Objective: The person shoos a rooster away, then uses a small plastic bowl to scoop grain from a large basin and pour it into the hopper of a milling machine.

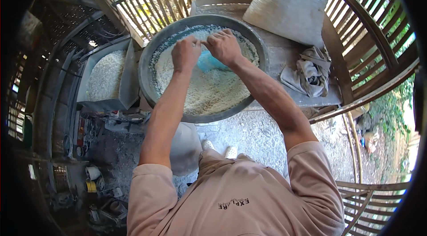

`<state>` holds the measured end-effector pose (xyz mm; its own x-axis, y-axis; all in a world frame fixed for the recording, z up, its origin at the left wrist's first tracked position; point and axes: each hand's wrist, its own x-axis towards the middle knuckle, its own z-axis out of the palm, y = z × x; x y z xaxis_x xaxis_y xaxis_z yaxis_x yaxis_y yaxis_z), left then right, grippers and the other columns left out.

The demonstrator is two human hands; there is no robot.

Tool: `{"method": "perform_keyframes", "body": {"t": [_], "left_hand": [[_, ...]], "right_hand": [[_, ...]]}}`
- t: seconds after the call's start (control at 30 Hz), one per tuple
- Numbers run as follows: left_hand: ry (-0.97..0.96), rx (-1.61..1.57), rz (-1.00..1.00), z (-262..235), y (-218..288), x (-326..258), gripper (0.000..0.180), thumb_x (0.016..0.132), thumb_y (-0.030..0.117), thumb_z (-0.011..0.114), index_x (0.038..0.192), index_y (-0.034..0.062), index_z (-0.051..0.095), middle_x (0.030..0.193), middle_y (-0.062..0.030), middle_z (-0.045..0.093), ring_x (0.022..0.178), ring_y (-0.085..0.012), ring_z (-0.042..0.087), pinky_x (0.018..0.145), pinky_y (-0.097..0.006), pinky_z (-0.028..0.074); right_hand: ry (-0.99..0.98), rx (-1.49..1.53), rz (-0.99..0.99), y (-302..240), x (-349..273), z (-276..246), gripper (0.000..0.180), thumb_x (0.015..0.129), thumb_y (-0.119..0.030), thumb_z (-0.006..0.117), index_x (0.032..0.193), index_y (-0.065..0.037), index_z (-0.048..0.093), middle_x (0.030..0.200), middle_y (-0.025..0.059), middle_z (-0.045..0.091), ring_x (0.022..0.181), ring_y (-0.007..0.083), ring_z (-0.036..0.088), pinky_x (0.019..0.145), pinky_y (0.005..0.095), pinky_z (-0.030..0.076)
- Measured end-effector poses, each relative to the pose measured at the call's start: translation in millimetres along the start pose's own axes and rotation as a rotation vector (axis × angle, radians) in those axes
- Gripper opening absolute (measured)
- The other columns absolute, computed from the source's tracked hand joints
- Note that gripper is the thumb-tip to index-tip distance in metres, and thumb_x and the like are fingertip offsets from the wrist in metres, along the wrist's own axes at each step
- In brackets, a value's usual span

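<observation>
White rice grains (209,91) fill the wide round grey metal basin (149,82) on the wooden bench – much lies spread flat. Left hand (186,53) is curled shut over them; right hand (223,46), fingers bent together, grips a pale blue plastic scoop (209,62) – apparently mid-work

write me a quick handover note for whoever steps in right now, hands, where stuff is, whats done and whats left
Left hand: closed in a loose fist, over the rice in the big round basin.
Right hand: fingers bent, over the rice just above a light blue scoop; grip on it cannot be told.
Rice fills most of the basin. A metal tray of rice sits at its left, a white sack behind, a crumpled cloth at right.
Done: rice spread in basin. Left: working through the rice.
</observation>
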<state>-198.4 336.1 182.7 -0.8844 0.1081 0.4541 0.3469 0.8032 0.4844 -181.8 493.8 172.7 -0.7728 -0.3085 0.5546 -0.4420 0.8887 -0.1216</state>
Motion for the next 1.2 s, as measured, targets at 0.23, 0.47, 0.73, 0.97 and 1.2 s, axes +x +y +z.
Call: {"method": "perform_keyframes", "body": {"t": [0.23, 0.47, 0.73, 0.97, 1.2], "left_hand": [[0.225, -0.222, 0.605, -4.8, 30.4, -5.8, 0.024, 0.088, 0.018, 0.059, 0.109, 0.0083, 0.065, 0.105, -0.0141, 0.066, 0.099, -0.0331, 0.062, 0.086, -0.045, 0.048], [0.007, -0.064, 1.096, -15.7, 51.7, -28.0, 0.029, 0.093, 0.014, 0.049, 0.112, -0.0015, 0.064, 0.124, -0.0153, 0.061, 0.123, -0.0339, 0.052, 0.108, -0.048, 0.035], [0.035, -0.067, 1.068, 12.5, 66.8, -7.4, 0.027, 0.094, 0.015, 0.048, 0.109, -0.0003, 0.065, 0.117, -0.0161, 0.064, 0.112, -0.0362, 0.058, 0.099, -0.045, 0.042], [-0.019, -0.384, 0.702, 14.7, 3.6, 8.5, 0.034, 0.098, 0.021, 0.039, 0.103, -0.004, 0.062, 0.099, -0.0206, 0.063, 0.094, -0.0365, 0.061, 0.085, -0.042, 0.048], [0.016, -0.475, 0.505, 30.9, 1.3, 25.7, 0.049, 0.101, 0.035, 0.038, 0.092, -0.005, 0.064, 0.091, -0.0159, 0.067, 0.081, -0.0262, 0.065, 0.075, -0.036, 0.051]], "right_hand": [[0.042, 0.246, 0.097, -1.9, -1.8, 10.0, 0.031, 0.085, -0.021, 0.052, 0.107, -0.006, 0.069, 0.112, 0.0162, 0.067, 0.106, 0.0361, 0.062, 0.091, 0.041, 0.05], [0.304, 0.305, -0.028, -25.5, 4.2, 14.1, 0.021, 0.079, -0.02, 0.058, 0.092, -0.005, 0.065, 0.086, 0.0187, 0.067, 0.085, 0.0396, 0.064, 0.078, 0.0434, 0.052], [0.656, 0.532, -0.057, 17.3, -9.6, 38.7, 0.019, 0.079, -0.021, 0.059, 0.087, -0.004, 0.062, 0.088, 0.0184, 0.066, 0.088, 0.0373, 0.063, 0.076, 0.0439, 0.051], [0.306, 0.237, -0.082, -17.5, 3.1, 37.5, 0.016, 0.075, -0.025, 0.058, 0.073, -0.01, 0.061, 0.081, 0.0091, 0.065, 0.083, 0.0284, 0.064, 0.085, 0.0415, 0.045], [0.222, 0.225, -0.147, 2.7, 3.2, 44.0, 0.026, 0.072, -0.021, 0.062, 0.093, -0.009, 0.071, 0.104, 0.0103, 0.069, 0.107, 0.0278, 0.063, 0.103, 0.0413, 0.042]]}}
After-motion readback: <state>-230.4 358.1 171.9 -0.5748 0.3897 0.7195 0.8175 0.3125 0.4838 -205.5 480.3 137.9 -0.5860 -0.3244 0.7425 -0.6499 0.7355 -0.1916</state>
